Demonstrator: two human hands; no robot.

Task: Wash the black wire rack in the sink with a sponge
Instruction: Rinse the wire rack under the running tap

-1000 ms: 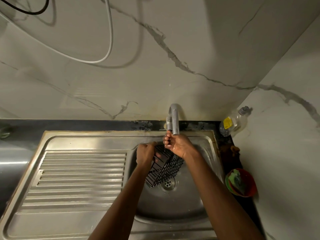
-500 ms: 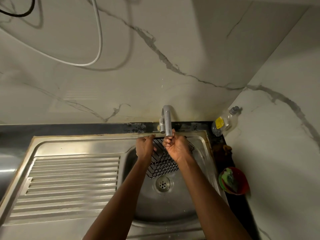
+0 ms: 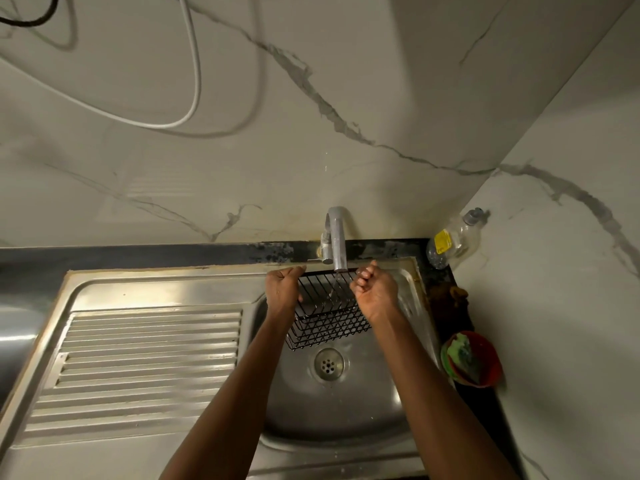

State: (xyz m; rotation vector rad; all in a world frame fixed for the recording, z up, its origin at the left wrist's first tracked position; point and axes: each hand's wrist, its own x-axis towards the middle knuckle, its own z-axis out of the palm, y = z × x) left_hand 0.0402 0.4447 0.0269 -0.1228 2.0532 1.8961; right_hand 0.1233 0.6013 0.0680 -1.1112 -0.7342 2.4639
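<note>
A black wire rack (image 3: 325, 313) hangs level over the steel sink basin (image 3: 363, 403), right under the grey tap spout (image 3: 337, 240). A thin stream of water falls from the spout onto the rack. My left hand (image 3: 282, 289) grips the rack's left end, fingers curled over its rim. My right hand (image 3: 375, 294) grips the right end the same way. A green sponge (image 3: 462, 355) lies in a red bowl (image 3: 485, 362) on the counter to the right of the sink, apart from both hands.
The ribbed steel drainboard (image 3: 145, 368) fills the left side. The drain (image 3: 328, 364) sits below the rack. A clear bottle with a yellow label (image 3: 453, 240) leans in the back right corner. Marble walls close in behind and on the right. A white cable (image 3: 194, 81) loops on the wall.
The rack has turned from standing tilted on end to lying level. My hands have moved apart to its two ends, under the tap.
</note>
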